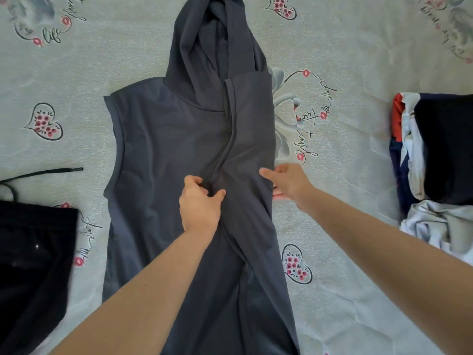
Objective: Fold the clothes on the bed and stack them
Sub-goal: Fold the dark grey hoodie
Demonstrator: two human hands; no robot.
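A dark grey sleeveless hooded top (163,155) lies flat on the bed, hood pointing away from me. Its right side is folded inward, the folded edge running down the middle. My left hand (199,203) pinches that folded edge near the garment's centre. My right hand (289,184) holds the outer right fold, thumb on top and fingers under the cloth. A stack of folded clothes (440,149), black on top of white, red and navy pieces, sits at the right edge of the bed.
A black garment (33,265) with a loose drawstring (38,174) lies at the left edge. The bedsheet (345,60) is pale grey with heart, swan and script prints. A crumpled white cloth (435,226) lies below the stack.
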